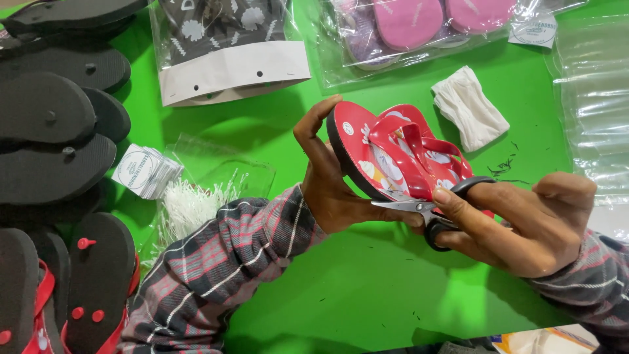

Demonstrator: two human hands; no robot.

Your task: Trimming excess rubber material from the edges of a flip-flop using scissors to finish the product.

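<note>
Head view, looking down onto a green table. The left hand is gripping a red flip-flop by its sole edge, thumb stretching up along the rim toward the toe end and the remaining fingers curling behind the heel, so the sandal is standing tilted above the table, just in front of the left palm. The right hand is closing around the black handles of a pair of scissors, forefinger and thumb threading the loops; the blades, nearly shut, are pointing toward the left fingertips and touching the sandal's lower edge beneath the strap.

By judgement, the flip-flop is light foam: soft, bending readily, not fragile, and only mildly slippery on its printed face. The sole's rim is the soundest place to take hold, since the strap is flexing under any pull.

In appearance, the sandal is showing a glossy red upper with white and cream cartoon prints, a red Y-shaped strap, and a black underside. Beyond the left knuckles, black soles are lying stacked; beyond the right fingers, a folded white cloth is resting.
</note>
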